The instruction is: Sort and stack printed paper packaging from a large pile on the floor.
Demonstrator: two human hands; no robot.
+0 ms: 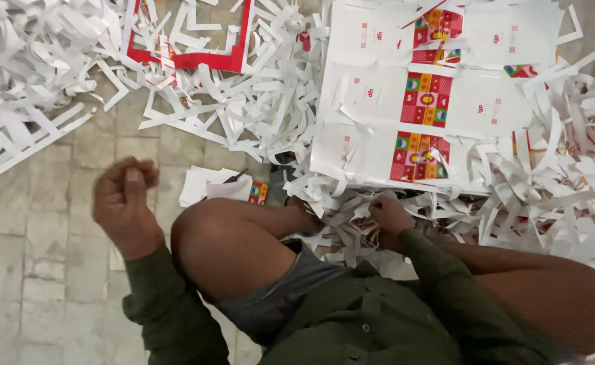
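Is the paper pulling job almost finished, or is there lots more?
Plenty looks done: white offcut strips lie heaped over the floor. In hand: the right hand digs into scraps at the near edge of the printed sheet stack, while the left hand is raised, closed, apparently holding nothing. Left: the stack seems several sheets deep, so probably a lot.

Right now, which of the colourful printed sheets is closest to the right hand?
The bottom sheet of the three stacked above; its lower edge lies just above the right hand.
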